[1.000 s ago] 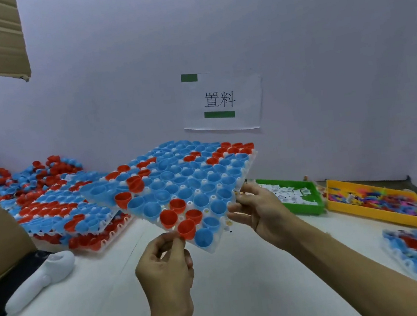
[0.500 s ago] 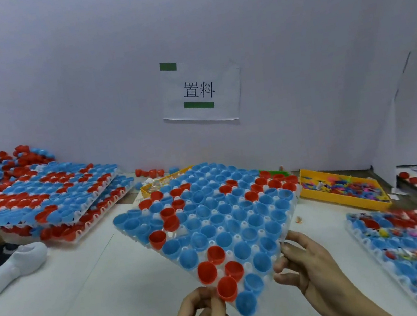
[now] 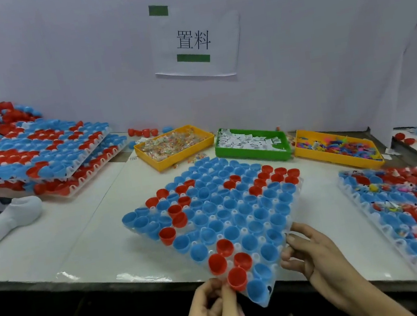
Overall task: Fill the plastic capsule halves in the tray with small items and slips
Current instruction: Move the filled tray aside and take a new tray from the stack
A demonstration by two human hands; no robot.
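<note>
While I am watching, both hands are gripping the tray: left hand (image 3: 214, 315) pinching its near corner, right hand (image 3: 313, 257) its edge; tray (image 3: 297, 200) now lower, nearer the table (image 3: 78, 229).

A glossy white table (image 3: 52, 233) carries stacked clear trays of red and blue capsule halves (image 3: 40, 154) at left. Along the back sit a yellow plastic bin of wrapped bits (image 3: 173, 145), a green bin of paper slips (image 3: 251, 146) and a second yellow bin of colourful pieces (image 3: 334, 148). A white handheld device (image 3: 4, 221), perhaps a scanner, lies near the left edge.
</note>
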